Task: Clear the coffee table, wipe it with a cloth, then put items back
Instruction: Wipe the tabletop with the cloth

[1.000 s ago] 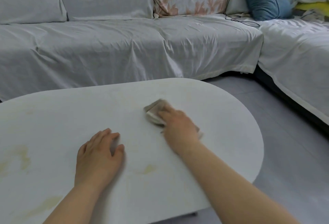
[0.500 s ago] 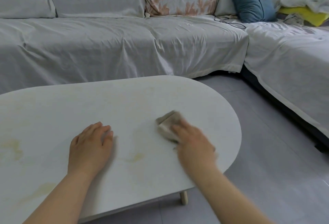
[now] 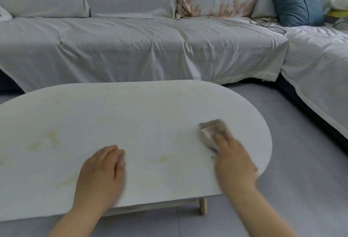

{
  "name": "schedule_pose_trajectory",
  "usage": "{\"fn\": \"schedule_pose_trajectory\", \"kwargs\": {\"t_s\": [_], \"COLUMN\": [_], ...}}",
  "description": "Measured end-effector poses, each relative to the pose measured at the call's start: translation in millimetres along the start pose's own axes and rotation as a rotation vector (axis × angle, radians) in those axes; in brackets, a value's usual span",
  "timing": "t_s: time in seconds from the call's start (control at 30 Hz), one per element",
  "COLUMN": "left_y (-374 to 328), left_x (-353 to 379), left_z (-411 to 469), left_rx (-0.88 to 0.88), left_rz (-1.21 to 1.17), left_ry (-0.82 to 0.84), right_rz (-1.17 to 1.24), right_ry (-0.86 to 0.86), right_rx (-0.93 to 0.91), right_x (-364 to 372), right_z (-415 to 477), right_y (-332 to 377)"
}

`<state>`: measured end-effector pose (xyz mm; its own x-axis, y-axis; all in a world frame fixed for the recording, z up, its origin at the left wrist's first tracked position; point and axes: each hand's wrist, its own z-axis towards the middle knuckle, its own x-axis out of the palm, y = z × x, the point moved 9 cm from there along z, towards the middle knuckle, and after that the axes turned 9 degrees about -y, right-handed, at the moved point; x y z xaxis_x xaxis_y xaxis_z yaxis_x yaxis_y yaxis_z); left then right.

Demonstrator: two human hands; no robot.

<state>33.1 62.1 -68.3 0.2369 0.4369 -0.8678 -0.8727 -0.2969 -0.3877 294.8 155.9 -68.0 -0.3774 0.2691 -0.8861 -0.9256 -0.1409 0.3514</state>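
You are in the wiping step: the table (image 3: 131,116) carries nothing but your two hands and the cloth (image 3: 211,133), so the clearing looks done and the putting back has not begun. Your right hand (image 3: 234,158) lies flat on the cloth, fingers spread over its near part and pressing it to the top near the right, rounded end; the far corner of the cloth shows beyond your fingertips. The hand is blurred, so judge it as mid-stroke. Your left hand (image 3: 102,170) rests palm down and open on the near middle of the table, holding nothing, and seems to steady you or the table. Yellowish stains (image 3: 47,140) show on the left part of the top, a small one (image 3: 162,158) lies between your hands, and a faint one sits just left of your left wrist. The next move, as I judge it, calls for bringing the cloth leftward over the small stain first, then on to the larger patches, with firm downward pressure, and shifting your left hand out of the cloth's path. Mind the near right edge, where the cloth could slip off the table. The items to return are not in view; only the sofa (image 3: 150,48) and a blue cushion (image 3: 297,5) lie beyond.
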Motion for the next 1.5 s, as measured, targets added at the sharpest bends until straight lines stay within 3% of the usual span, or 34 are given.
{"fn": "schedule_pose_trajectory", "kwargs": {"t_s": [0.17,0.27,0.37,0.43,0.63,0.7,0.8,0.87,0.93,1.07,1.13,1.17,1.3,1.37,1.43,1.5], "left_y": [4.6,10.0,11.8,12.2,14.5,14.5,14.0,14.1,14.8,15.0,14.0,13.4,16.1,16.0,15.2,14.2], "left_x": [9.5,16.7,17.2,15.8,14.4,15.0,15.1,14.8,14.6,15.4,16.6,16.2,14.5,13.6,12.7,11.5], "left_z": [3.9,4.5,5.3,6.0,6.2,6.3,6.8,6.8,6.7,6.3,5.6,5.9,6.6,7.2,7.4,6.8], "left_rx": [-0.057,-0.057,-0.056,-0.049,-0.055,-0.052,-0.047,-0.049,-0.048,-0.042,-0.037,-0.030,-0.050,-0.044,-0.032,-0.028], "left_rz": [0.034,0.022,-0.003,-0.009,-0.064,-0.067,-0.068,-0.064,-0.058,-0.045,-0.030,-0.025,-0.041,-0.042,-0.032,-0.024], "left_ry": [0.016,0.038,0.029,0.019,-0.001,-0.013,-0.031,-0.036,-0.029,-0.045,-0.051,-0.060,-0.090,-0.095,-0.096,-0.095], "right_rz": [0.036,0.200,0.162,0.145,0.203,0.209,0.153,0.094,0.101,0.130,0.142,0.146,0.023,-0.058,-0.097,-0.013], "right_ry": [0.138,0.224,0.084,0.066,0.217,0.226,0.094,0.051,0.088,0.170,0.190,0.193,0.087,0.040,0.002,0.023], "right_rx": [-0.503,-0.453,-0.259,-0.259,-0.856,-0.781,-0.319,-0.183,-0.281,-0.810,-0.869,-0.809,-0.223,-0.031,0.041,-0.050], "right_x": [18.5,18.6,16.5,17.4,13.0,13.7,15.7,20.3,23.5,19.1,20.5,24.4,56.1,69.3,84.9,106.1], "right_z": [-51.4,-8.5,42.9,38.1,-49.8,-16.5,59.5,65.4,36.7,-38.3,-18.3,5.1,134.2,169.2,180.9,172.4], "right_y": [91.0,76.0,47.4,57.5,110.3,91.6,38.3,31.5,55.6,102.7,100.8,97.2,60.7,61.1,82.3,129.8]}}
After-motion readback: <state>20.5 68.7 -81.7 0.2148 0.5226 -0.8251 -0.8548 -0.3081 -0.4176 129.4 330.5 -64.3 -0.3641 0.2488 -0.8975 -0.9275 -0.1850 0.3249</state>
